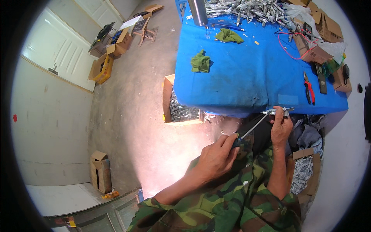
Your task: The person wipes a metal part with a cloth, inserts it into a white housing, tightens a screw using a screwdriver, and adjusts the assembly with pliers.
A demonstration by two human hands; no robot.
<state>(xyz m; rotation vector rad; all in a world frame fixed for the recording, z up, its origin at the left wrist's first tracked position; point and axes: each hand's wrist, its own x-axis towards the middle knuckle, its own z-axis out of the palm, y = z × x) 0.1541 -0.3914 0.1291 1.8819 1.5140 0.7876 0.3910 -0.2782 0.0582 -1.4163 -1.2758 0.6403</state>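
My left hand (217,156) is closed round the dark handle of a screwdriver (253,128). Its long grey shaft slants up to the right, and the tip meets a small silvery metal part (279,112). That part is pinched in the fingers of my right hand (281,131), just off the front edge of the blue-covered table (232,85). The fingers hide some of the part, so its exact kind does not show. On the tabletop near my right hand lie red-and-black pliers (308,89).
A large heap of silvery parts (251,9) covers the table's far end. Two green cloths, one a crumpled rag (200,62), lie nearer. Below the table stands a carton of metal pieces (168,104). Another carton (303,174) sits by my right elbow. A red wire (288,52) loops at right.
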